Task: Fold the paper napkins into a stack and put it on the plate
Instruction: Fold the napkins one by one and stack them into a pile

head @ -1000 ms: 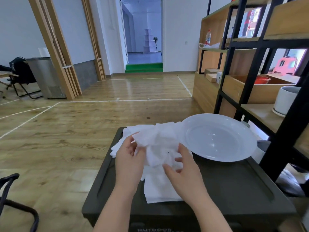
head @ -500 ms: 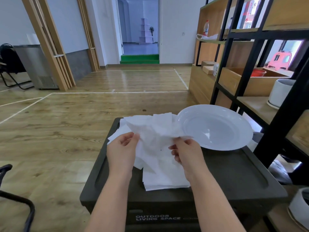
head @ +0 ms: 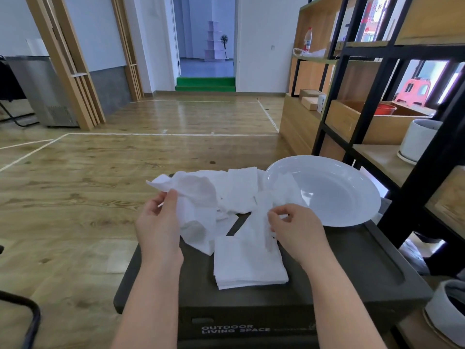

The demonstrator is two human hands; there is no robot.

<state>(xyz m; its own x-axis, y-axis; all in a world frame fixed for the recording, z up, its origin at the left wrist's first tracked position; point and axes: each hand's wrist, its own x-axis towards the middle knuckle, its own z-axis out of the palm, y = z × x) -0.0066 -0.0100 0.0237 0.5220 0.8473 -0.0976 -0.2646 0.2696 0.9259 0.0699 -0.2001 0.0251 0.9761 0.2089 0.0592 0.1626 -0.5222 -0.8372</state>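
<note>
A neat stack of folded white napkins [head: 247,263] lies near the front of the dark box lid [head: 352,268]. Behind it loose unfolded napkins [head: 239,190] lie in a heap. My left hand [head: 158,227] pinches a crumpled napkin [head: 196,197] at its upper left. My right hand [head: 294,230] pinches a thin napkin sheet [head: 284,190] whose far end rises in front of the plate's left rim. The white plate [head: 334,192] stands empty at the lid's back right.
A black-framed wooden shelf [head: 392,102] rises close on the right, holding a white pot [head: 417,139]. Another grey and white pot [head: 448,313] sits low at the right. A black chair leg [head: 25,316] shows at the lower left. Wooden floor stretches beyond the box.
My hands have drawn apart, left hand going left and right hand right, each now holding a separate napkin. The folded stack now lies uncovered on the lid.
</note>
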